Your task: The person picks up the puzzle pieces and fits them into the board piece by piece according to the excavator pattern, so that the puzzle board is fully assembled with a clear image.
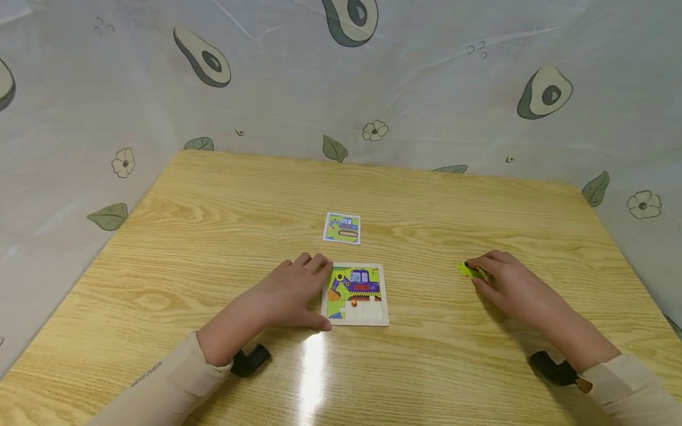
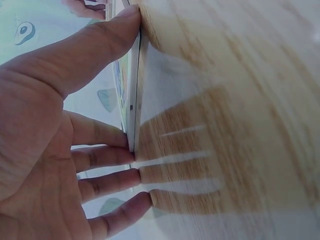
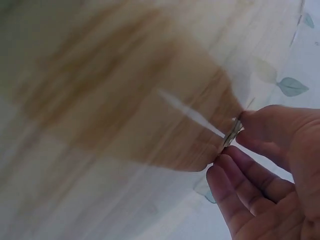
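Note:
A square jigsaw puzzle in a white frame shows a blue excavator, with pale bare backing at its lower right. My left hand rests on the table at the puzzle's left side, its thumb touching the lower left corner and its fingertips the upper left. In the left wrist view, the fingers of that hand are fairly straight against the tray's edge. Well to the right, my right hand pinches a green puzzle piece with dark and yellow marks at the tabletop. Seen from the right wrist, the piece appears edge-on between thumb and fingers.
A small picture card of the same excavator lies just beyond the puzzle. Both stand on a wood-grain table. Behind and beside the table hangs a pale sheet printed with avocados, leaves and flowers.

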A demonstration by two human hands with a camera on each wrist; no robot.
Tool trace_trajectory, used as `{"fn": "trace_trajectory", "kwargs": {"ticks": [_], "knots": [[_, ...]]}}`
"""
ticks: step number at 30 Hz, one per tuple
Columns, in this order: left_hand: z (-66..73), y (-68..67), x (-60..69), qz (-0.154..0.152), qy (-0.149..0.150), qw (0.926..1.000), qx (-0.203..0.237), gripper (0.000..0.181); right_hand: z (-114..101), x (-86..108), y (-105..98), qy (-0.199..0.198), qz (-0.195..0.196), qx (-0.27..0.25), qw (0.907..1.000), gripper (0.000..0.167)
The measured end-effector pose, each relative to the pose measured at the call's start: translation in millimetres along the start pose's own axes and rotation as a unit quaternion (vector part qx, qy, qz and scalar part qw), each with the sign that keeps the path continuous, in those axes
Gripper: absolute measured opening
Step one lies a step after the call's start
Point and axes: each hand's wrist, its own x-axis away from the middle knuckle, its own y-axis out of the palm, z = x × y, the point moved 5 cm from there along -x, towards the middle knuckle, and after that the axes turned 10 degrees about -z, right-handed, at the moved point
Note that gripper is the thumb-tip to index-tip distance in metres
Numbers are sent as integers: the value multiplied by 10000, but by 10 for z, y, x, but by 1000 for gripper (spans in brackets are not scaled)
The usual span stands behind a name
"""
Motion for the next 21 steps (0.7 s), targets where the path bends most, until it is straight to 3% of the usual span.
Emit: {"fn": "trace_trajectory", "kwargs": {"ticks": [7, 21], "knots": [[-1, 9, 16, 53, 25, 10000, -14, 105, 15, -11, 7, -88, 95, 41, 9999, 33], [12, -2, 9, 49, 24, 10000, -6, 105, 49, -20, 1, -28, -145, -228, 9996, 33]]}}
